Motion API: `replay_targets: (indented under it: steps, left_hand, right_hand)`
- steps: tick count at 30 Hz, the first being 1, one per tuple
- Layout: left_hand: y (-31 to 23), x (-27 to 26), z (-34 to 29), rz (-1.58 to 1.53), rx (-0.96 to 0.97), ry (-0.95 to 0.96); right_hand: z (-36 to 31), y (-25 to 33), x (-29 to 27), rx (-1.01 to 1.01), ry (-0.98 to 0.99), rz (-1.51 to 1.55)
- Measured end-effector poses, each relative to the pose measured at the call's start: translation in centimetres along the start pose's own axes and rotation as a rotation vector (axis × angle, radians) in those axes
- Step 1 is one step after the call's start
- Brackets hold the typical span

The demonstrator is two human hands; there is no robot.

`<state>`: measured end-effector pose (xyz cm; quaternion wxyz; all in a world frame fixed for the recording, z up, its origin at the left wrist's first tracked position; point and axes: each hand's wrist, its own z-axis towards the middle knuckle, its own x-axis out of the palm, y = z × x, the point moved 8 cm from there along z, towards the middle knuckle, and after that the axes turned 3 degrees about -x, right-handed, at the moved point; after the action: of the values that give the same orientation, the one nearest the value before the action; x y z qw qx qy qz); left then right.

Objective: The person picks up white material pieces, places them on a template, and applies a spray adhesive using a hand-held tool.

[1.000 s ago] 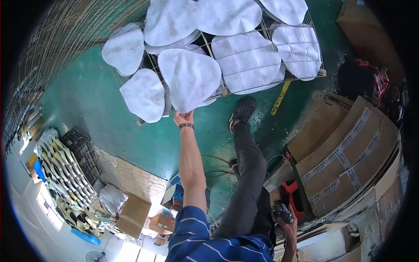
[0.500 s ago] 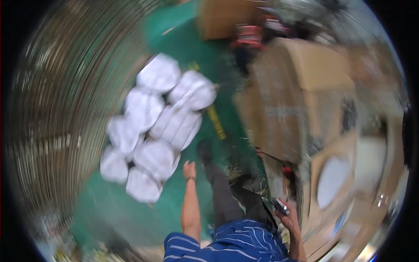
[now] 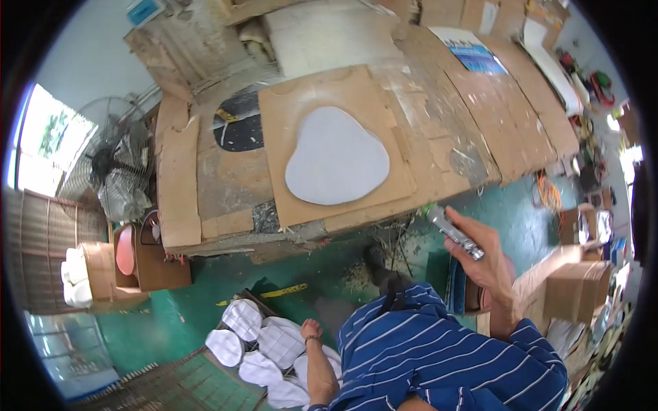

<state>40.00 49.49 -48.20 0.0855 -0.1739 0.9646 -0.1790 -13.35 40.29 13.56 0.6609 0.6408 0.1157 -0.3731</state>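
Note:
My right hand (image 3: 480, 250) is wrapped round a silver, tube-shaped metal tool (image 3: 456, 234) with a green tip, held at the table's front edge. On the cardboard-covered table (image 3: 432, 144), a white, rounded three-lobed pad (image 3: 336, 157) lies flat on a square brown cardboard sheet (image 3: 277, 116). The tool is apart from the pad, to its lower right. My left hand (image 3: 312, 329) hangs low at my side with its fingers loosely apart and nothing visible in it. Below and beside it, several similar white pads (image 3: 281, 342) lie on a low rack near the floor.
A wire-caged fan (image 3: 110, 161) stands left of the table. Cardboard boxes (image 3: 161, 257) sit beneath it on the green floor (image 3: 171, 329). A dark oval patch (image 3: 238, 130) and a blue printed sheet (image 3: 473, 55) lie on the table. Another carton (image 3: 578, 291) stands at right.
My body has turned toward the table, which now fills the upper view. The white pads on the rack now appear lower, beside my left hand. My right hand has risen with the silver tool.

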Motion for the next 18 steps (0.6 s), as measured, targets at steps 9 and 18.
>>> replay_targets:
  steps: [9,18]
  left_hand:
    - [-7.0,5.5,-2.3,0.421,0.106,0.041]
    - [-12.8,6.9,-2.6,0.411,0.139,0.062]
  right_hand:
    - [-4.7,-1.5,-1.8,0.068,0.134,0.034]
    - [-2.5,-0.6,-2.2,-0.005,-0.106,0.087]
